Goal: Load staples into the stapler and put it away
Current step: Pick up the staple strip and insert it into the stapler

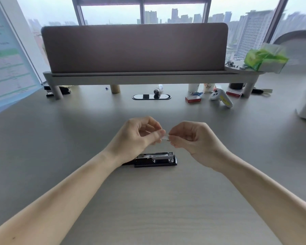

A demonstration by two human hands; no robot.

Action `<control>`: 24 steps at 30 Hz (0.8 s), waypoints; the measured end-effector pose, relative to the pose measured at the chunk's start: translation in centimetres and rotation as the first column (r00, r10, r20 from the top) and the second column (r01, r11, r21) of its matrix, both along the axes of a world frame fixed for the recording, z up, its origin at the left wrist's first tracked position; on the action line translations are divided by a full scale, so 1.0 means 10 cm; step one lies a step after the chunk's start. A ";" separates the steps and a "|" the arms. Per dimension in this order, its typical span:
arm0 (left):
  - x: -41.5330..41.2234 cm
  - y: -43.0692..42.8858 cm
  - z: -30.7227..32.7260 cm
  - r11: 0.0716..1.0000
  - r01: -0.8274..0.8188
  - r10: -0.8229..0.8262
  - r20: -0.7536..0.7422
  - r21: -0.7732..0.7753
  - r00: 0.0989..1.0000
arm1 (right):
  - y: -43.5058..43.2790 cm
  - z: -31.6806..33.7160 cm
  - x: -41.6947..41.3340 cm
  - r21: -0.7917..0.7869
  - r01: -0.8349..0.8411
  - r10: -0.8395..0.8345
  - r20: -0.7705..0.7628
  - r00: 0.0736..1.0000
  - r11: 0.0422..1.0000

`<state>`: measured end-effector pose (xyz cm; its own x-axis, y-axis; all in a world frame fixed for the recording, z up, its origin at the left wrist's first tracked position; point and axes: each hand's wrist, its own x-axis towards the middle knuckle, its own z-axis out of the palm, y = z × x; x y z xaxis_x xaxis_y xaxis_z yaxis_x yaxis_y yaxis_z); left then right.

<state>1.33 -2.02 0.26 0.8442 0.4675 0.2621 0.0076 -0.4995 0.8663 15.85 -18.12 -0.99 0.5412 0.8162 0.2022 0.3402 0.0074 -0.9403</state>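
- Fingers (pixel 158 134) of left hand (pixel 138 138) & right hand (pixel 193 138) pinch a short staple strip (pixel 165 138) between them, one hand at each end.
- Both hands raised just above & behind the stapler (pixel 155 159), forearms angling in from near corners.
- Stapler lies open on the table (pixel 78 138), left wrist partly covering its left end.
- Wide bare table around stapler; red staple box (pixel 193 99) well behind it, to the right.

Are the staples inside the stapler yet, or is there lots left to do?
Not yet. The stapler already lies open on the desk. The left hand and right hand hold a staple strip above it. Left: loading, closing, putting away.
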 end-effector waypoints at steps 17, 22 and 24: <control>-0.16 0.01 -0.30 0.935 0.077 -0.044 -0.103 0.347 0.994 | -0.17 -0.50 -0.07 -0.029 0.022 -0.004 0.523 0.852 0.999; -0.14 -0.02 -0.32 0.920 0.080 -0.051 -0.084 0.384 0.995 | -0.16 -0.53 -0.03 -0.013 0.007 0.001 0.542 0.840 1.000; -0.14 -0.02 -0.33 0.917 0.075 -0.046 -0.083 0.391 0.995 | -0.16 -0.54 -0.02 -0.007 0.007 -0.002 0.543 0.840 1.000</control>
<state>-0.04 -2.24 -3.05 0.8908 0.2863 0.3529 0.0208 -0.8014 0.5977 15.65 -19.74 -6.42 0.3505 0.8171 0.4577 0.7962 -0.0026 -0.6050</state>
